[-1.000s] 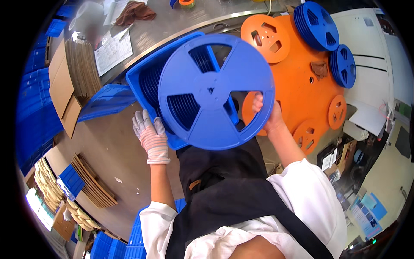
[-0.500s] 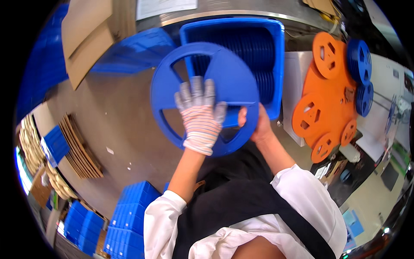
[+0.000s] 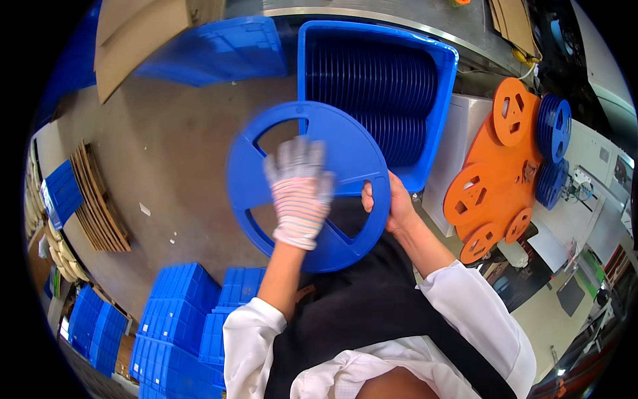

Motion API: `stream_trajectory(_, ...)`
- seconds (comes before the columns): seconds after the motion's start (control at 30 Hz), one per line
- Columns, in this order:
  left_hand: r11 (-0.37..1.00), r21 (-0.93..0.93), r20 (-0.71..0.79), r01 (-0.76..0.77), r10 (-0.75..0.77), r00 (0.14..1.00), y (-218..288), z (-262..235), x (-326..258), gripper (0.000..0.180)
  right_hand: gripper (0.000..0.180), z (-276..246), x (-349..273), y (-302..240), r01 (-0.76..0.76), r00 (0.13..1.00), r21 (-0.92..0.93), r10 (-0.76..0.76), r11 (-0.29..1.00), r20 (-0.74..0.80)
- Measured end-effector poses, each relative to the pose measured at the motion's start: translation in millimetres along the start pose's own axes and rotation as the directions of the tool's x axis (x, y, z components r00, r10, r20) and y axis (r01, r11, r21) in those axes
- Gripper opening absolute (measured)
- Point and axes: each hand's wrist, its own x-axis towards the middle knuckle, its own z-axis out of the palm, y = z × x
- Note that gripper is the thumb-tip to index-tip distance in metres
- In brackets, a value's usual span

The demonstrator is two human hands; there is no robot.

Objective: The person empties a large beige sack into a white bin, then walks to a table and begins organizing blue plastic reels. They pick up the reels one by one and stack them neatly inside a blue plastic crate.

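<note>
A large blue plastic reel (image 3: 345,149) lies flat in front of my chest. My bare right hand (image 3: 389,206) grips its right rim, thumb through one of the cut-outs. My gloved left hand (image 3: 299,189) is pressed flat on the reel's hub with fingers spread; it looks motion-blurred. Just beyond the reel stands a blue crate (image 3: 438,60) packed with several more blue reels on edge.
Orange reels (image 3: 492,179) and smaller blue reels (image 3: 553,126) lie on a white table at right. Stacked blue crates (image 3: 179,319) sit on the floor at lower left. Cardboard sheets (image 3: 100,199) and a blue lid (image 3: 212,50) lie on the floor at left.
The view has swung down over the crate. My left hand came from under the reel's left rim onto its hub, and the reel now lies flatter and lower.
</note>
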Motion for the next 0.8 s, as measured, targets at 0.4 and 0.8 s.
stream_trajectory(0.4,-0.724,-0.534,0.681,0.438,-0.061,0.729,-65.9,56.8,-117.6,0.036,0.068,62.2,-11.4,46.2,0.388,0.767,-0.517,0.044,0.763,0.640)
stream_trajectory(0.8,-0.632,-0.753,0.462,0.184,-0.309,0.831,-59.9,66.4,-57.3,0.067,0.073,-51.8,336.9,-5.1,0.260,0.735,-0.481,-0.152,-0.838,0.661)
